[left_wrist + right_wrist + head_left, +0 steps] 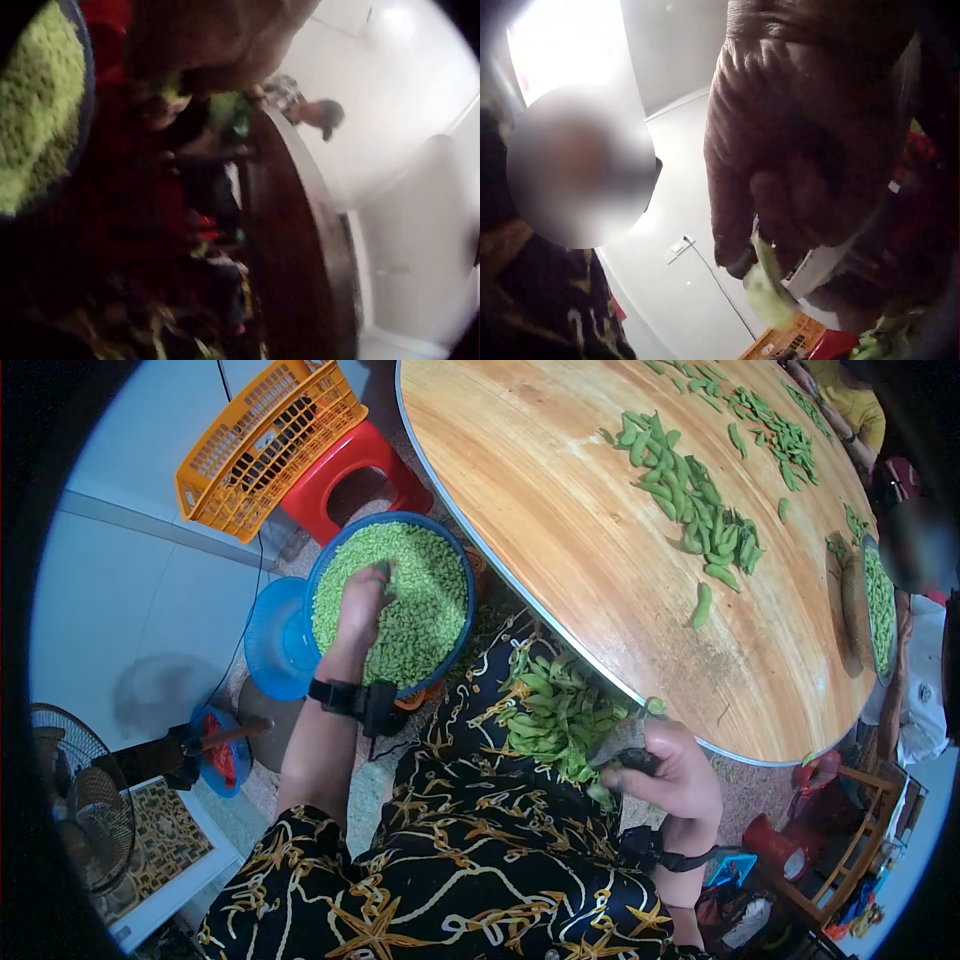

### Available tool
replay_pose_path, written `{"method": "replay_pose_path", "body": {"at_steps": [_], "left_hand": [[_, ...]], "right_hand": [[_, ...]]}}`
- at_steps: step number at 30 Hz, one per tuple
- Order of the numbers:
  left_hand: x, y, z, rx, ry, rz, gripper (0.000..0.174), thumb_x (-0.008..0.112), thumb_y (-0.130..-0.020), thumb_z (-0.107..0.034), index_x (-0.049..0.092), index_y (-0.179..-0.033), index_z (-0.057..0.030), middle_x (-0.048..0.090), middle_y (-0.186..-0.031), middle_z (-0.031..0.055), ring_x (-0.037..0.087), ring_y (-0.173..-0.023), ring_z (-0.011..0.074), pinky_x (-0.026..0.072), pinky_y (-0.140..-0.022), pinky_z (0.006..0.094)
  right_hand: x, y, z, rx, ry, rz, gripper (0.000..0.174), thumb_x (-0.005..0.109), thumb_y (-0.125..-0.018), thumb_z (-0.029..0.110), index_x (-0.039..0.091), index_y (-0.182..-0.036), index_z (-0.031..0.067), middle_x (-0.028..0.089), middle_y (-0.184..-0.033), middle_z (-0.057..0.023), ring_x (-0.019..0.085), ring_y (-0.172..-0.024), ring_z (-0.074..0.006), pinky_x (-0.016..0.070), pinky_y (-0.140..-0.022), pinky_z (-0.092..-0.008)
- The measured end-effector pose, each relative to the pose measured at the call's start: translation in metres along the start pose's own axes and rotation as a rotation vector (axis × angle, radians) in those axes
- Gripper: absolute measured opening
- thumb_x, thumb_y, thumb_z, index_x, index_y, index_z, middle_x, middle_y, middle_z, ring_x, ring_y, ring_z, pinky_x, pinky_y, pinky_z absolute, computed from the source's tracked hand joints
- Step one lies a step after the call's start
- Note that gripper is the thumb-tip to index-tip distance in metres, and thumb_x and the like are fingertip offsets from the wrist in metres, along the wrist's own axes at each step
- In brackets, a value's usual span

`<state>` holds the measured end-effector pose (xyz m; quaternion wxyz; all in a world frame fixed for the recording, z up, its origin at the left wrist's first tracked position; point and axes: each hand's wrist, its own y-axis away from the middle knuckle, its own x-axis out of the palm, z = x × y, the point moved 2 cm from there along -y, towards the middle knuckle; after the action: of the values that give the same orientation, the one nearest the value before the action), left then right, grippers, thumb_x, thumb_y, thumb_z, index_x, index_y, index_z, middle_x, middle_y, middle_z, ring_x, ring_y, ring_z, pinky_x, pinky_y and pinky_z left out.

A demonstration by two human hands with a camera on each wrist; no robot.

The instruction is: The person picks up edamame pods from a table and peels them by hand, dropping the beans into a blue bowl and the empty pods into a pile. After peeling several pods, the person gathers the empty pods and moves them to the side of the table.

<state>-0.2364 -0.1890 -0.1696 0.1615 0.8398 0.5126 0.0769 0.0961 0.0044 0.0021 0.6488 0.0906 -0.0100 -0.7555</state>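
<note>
My left hand is over a blue basin of shelled green beans; its fingers are partly hidden, and whether they hold anything is unclear. In the left wrist view that hand is dark and blurred beside the beans. My right hand, with something dark grey around its fingers, is beside a heap of green pods on the lap. In the right wrist view, a pale green pod is pinched at the fingertips of this hand.
More pods lie scattered on the round wooden table. A red stool and an orange crate stand beyond the basin. A blue bowl and a fan are at left. Other people sit across the table.
</note>
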Motion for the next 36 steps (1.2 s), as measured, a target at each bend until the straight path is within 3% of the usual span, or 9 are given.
{"method": "replay_pose_path", "body": {"at_steps": [2, 4, 6, 13, 16, 21, 24, 27, 36], "left_hand": [[-0.006, -0.007, 0.008, -0.167, -0.235, -0.024, 0.022, 0.047, -0.088, -0.011, 0.056, -0.104, 0.0011, 0.06, -0.09, 0.0056, 0.054, -0.078, 0.0132, 0.0422, -0.07, 0.0254], [0.009, 0.011, -0.012, 0.291, -0.343, -0.103, 0.026, 0.049, -0.088, -0.012, 0.055, -0.108, 0.0028, 0.058, -0.094, 0.0057, 0.052, -0.082, 0.0144, 0.0413, -0.077, 0.0279], [0.032, 0.029, -0.042, 0.29, -0.259, -0.118, 0.026, 0.054, -0.086, -0.011, 0.055, -0.109, 0.0013, 0.056, -0.095, 0.0033, 0.051, -0.082, 0.0119, 0.0413, -0.078, 0.0262], [0.127, 0.116, -0.13, 0.943, -0.271, 0.2, 0.032, 0.063, -0.077, -0.001, 0.057, -0.109, -0.0045, 0.058, -0.082, 0.0034, 0.052, -0.073, 0.0088, 0.0424, -0.067, 0.0216], [0.171, 0.149, -0.141, 1.105, -0.355, 0.527, 0.042, 0.066, -0.071, -0.003, 0.056, -0.111, -0.0079, 0.055, -0.077, 0.009, 0.054, -0.069, 0.0237, 0.0454, -0.061, 0.0314], [0.208, 0.167, -0.129, 1.3, -0.55, 0.678, 0.045, 0.065, -0.065, -0.003, 0.057, -0.11, -0.0052, 0.055, -0.081, 0.0117, 0.056, -0.069, 0.0298, 0.0478, -0.06, 0.0369], [0.215, 0.171, -0.13, 1.126, -0.554, 0.708, 0.037, 0.066, -0.069, -0.002, 0.058, -0.104, -0.0037, 0.056, -0.08, 0.0071, 0.057, -0.068, 0.0218, 0.0471, -0.058, 0.0325], [0.218, 0.161, -0.128, 0.356, -0.212, 0.766, 0.021, 0.069, -0.075, -0.008, 0.058, -0.092, -0.0032, 0.056, -0.076, -0.0022, 0.051, -0.069, 0.0048, 0.0441, -0.058, 0.0223], [0.231, 0.165, -0.124, -0.06, 0.472, 0.807, 0.015, 0.064, -0.078, -0.004, 0.05, -0.08, -0.0068, 0.054, -0.074, -0.0001, 0.052, -0.066, 0.007, 0.043, -0.059, 0.0211]], "right_hand": [[0.001, -0.003, 0.002, -0.012, 0.069, -0.014, 0.01, 0.06, -0.076, 0.002, 0.061, -0.086, 0.0006, 0.063, -0.081, -0.0078, 0.06, -0.071, -0.0127, 0.0454, -0.064, -0.025], [-0.011, -0.001, 0.011, 0.074, 0.213, -0.633, 0.01, 0.057, -0.079, 0.002, 0.061, -0.087, 0.0002, 0.063, -0.078, -0.012, 0.062, -0.07, -0.0188, 0.0464, -0.063, -0.0286], [-0.032, -0.011, 0.012, 0.063, 0.612, -0.868, 0.018, 0.056, -0.08, 0.009, 0.057, -0.094, -0.0024, 0.062, -0.075, -0.013, 0.06, -0.069, -0.0198, 0.0452, -0.063, -0.0291], [-0.047, -0.042, 0.01, 0.311, 1.047, -0.87, 0.025, 0.064, -0.076, 0.02, 0.057, -0.091, 0.0001, 0.061, -0.074, -0.022, 0.06, -0.071, -0.0361, 0.0464, -0.061, -0.0404], [-0.045, -0.034, 0.007, 0.171, 1.0, -0.858, 0.024, 0.065, -0.075, 0.017, 0.057, -0.09, -0.0005, 0.061, -0.069, -0.0182, 0.061, -0.064, -0.0276, 0.0464, -0.058, -0.0356], [-0.036, -0.004, -0.004, 0.132, -0.081, -0.644, 0.02, 0.066, -0.076, 0.011, 0.058, -0.091, -0.0003, 0.055, -0.068, 0.0012, 0.049, -0.061, -0.0045, 0.0396, -0.053, -0.0204], [-0.033, 0.006, 0.002, 0.135, -0.36, -0.618, 0.019, 0.061, -0.083, 0.016, 0.056, -0.094, 0.0011, 0.052, -0.067, 0.0033, 0.044, -0.058, -0.002, 0.035, -0.05, -0.0173], [-0.033, 0.009, 0.003, 0.079, -0.272, -0.672, 0.024, 0.042, -0.094, 0.021, 0.053, -0.102, 0.0016, 0.044, -0.064, 0.0044, 0.037, -0.053, -0.0044, 0.0294, -0.048, -0.0188], [-0.021, 0.014, 0.007, 0.026, -0.496, -0.399, 0.025, 0.035, -0.096, 0.019, 0.05, -0.1, 0.0, 0.045, -0.064, 0.0017, 0.038, -0.055, -0.0053, 0.0313, -0.051, -0.0194]]}}
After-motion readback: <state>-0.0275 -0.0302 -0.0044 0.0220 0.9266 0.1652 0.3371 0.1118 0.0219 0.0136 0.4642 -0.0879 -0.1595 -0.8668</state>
